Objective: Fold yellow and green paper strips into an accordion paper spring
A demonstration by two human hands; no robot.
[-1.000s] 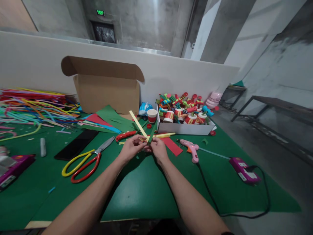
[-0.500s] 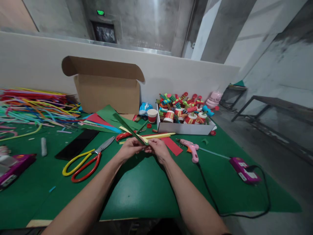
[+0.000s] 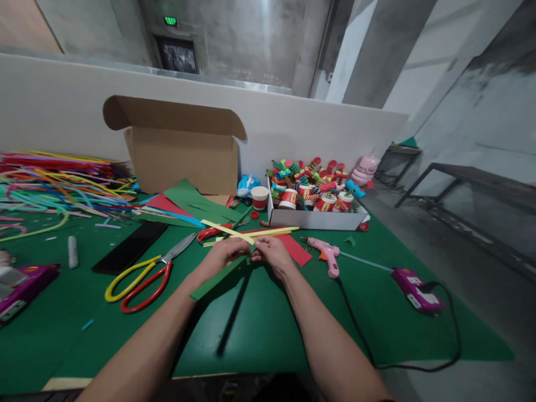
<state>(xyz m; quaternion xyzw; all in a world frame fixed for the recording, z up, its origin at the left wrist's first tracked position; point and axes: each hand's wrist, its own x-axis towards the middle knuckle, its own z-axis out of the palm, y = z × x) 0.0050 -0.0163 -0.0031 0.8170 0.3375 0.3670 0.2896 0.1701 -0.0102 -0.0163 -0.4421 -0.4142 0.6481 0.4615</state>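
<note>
My left hand (image 3: 221,255) and my right hand (image 3: 271,254) meet over the middle of the table, fingers pinched close together. Between them is the end of a green paper strip (image 3: 218,279), whose free length slants down over my left wrist. A yellow paper strip (image 3: 226,229) runs up and left from the same spot, crossing the green one at the fingertips. My fingers hide whether the two are joined. Just beyond lie more yellow strips (image 3: 280,230), a red-handled tool (image 3: 214,232) and a piece of red paper (image 3: 296,249).
Large scissors (image 3: 167,258) and a black phone-like slab (image 3: 129,247) lie left. A pink glue gun (image 3: 329,254) rests right, its cord (image 3: 355,321) looping near a purple box (image 3: 417,291). Behind stand a paper cup (image 3: 259,198) and a white box (image 3: 318,220) of decorated cups.
The green strip has swung from pointing up and away to slanting down toward me, over my left wrist. The yellow strip now shows along its length. My hands stay nearly in place.
</note>
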